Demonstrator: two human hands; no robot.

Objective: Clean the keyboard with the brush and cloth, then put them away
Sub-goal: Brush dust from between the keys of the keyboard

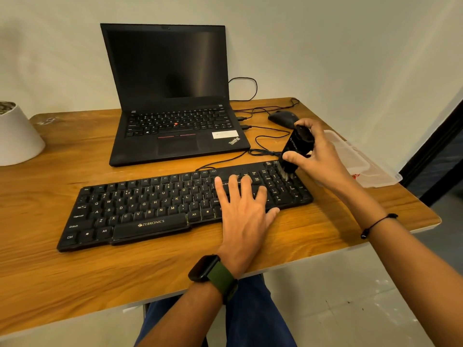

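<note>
Head view: left hand (241,209) lies flat, fingers straight, on the keyboard (155,206) near the desk's (75,271) front edge; right hand (317,156) grips the brush (295,151), bristles touching its right-end keys.

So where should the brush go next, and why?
Probably a short sweep leftward along the number pad. The right hand holds the brush with its bristles on the far right end of the keyboard, and the left hand lies flat on the keys, steadying it. The rest of the keys lie to the left.
</note>
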